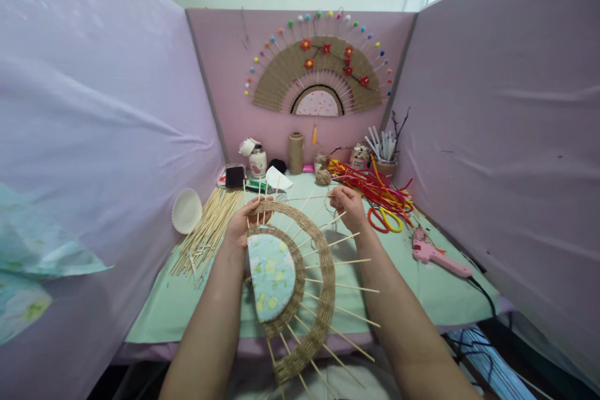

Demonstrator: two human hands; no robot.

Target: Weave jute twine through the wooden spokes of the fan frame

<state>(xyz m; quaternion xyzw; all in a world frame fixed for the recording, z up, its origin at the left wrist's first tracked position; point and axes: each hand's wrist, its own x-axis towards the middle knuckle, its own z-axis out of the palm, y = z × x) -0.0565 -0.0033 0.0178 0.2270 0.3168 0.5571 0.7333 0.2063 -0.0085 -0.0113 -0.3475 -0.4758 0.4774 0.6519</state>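
Note:
My left hand [247,220] grips the upper end of a half-round fan frame [323,275] made of thin wooden sticks with twine woven through them. Its flat centre [272,275] is covered in blue cloth with a yellow-green pattern, edged by an inner twine band. The frame is tilted, with its sticks pointing out to the right. To the right of its top, my right hand [347,205] is closed in a pinch on a strand of twine [309,198]. That strand runs taut, roughly level, from the woven band to my fingers.
Loose wooden sticks [209,231] and a white bowl [187,211] lie left. Red and yellow pipe cleaners [370,184], scissors [385,220] and a pink glue gun [438,254] lie right. Behind stand a twine spool [295,153] and a jar [257,161]. A finished fan [323,69] hangs above.

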